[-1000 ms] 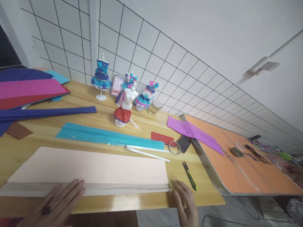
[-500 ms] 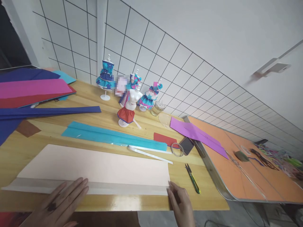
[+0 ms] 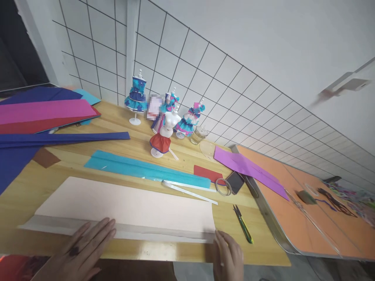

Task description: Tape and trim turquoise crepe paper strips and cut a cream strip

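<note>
A long pale pink sheet [image 3: 131,203] lies near the front edge of the wooden table, with a greyish band and a white strip along its near side. My left hand [image 3: 84,248] rests flat on the left part of that band, fingers spread. At the sheet's lower right corner, my right hand [image 3: 228,253] has its fingers curled together and touches the edge; whether it pinches the sheet is hidden. Beyond the sheet lie a teal strip [image 3: 146,168] and a folded white ribbon [image 3: 190,193]. Green-yellow thread snips [image 3: 243,224] lie right of the sheet.
Small dress forms, one in a red skirt [image 3: 160,143], stand behind, near a glass [image 3: 199,135]. A phone [image 3: 235,182] and tape roll [image 3: 223,187] lie at right. Coloured fabrics [image 3: 43,111] fill the left. A metal-edged orange surface [image 3: 307,218] adjoins the table.
My right hand has shifted slightly down at the sheet's corner, its fingers more curled. My left hand stays flat on the band. The whole view has shifted slightly.
</note>
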`<state>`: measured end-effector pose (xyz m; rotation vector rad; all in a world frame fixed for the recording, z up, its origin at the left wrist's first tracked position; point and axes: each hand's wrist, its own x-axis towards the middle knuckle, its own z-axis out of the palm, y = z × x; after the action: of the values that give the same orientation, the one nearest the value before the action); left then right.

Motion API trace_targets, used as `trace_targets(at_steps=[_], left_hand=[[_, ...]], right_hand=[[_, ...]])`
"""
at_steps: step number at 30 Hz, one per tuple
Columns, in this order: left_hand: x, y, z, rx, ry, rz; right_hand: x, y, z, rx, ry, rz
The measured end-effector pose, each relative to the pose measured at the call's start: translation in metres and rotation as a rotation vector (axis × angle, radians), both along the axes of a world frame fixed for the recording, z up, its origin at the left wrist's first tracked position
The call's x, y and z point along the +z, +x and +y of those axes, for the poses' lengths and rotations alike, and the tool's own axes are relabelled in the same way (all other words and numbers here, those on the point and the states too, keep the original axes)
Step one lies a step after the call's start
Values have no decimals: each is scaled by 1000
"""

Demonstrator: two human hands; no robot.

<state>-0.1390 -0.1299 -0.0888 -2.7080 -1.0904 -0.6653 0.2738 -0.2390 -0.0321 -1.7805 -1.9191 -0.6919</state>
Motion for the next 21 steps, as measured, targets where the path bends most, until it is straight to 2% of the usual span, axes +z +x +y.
trace_targets(at_steps=[2,5,8,10,15,19,21], left_hand=[[9,2,-1,9,1,7],[24,7,-3,4,29,5],[39,10,-3,4,52,12],[47,11,-3,16,61,27],[52,7,-3,-1,70,122],[49,0,-5,21,46,167],[48,-7,-5,47,57,165]], right_hand=[[0,-32,8,130,21,-17],[2,-95,27,377,40,-103],[6,-149,46,488,38,-121],[7,-172,54,528,37,-125],[-1,-186,66,543,43,-66],[-15,-180,72,617,182,-175],[-26,-178,72,602,219,-203]])
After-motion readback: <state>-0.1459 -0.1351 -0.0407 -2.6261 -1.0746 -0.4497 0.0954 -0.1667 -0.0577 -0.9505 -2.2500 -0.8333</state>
